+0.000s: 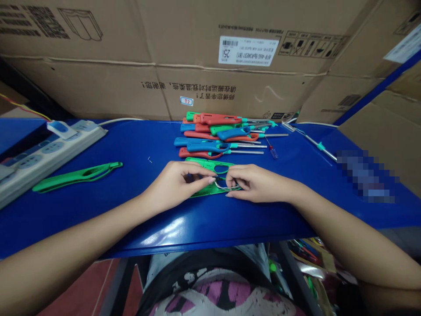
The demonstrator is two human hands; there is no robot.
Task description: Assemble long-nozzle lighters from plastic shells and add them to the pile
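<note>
My left hand is closed in a pinch, thumb and forefinger on the end of a thin pale wire beside a small dark part. My right hand has its fingers curled in around the other end of this wire. Beneath both hands lies an open green lighter casing, its far side with an oval trigger hole showing; the hands cover much of it. To the left, apart from my hands, rests a separate green casing half.
Several red, blue and green long-necked lighters are piled beyond my hands. A small screwdriver lies beside them. A power strip sits at left, a metal lighter tube at right. Cardboard walls the back of the blue table.
</note>
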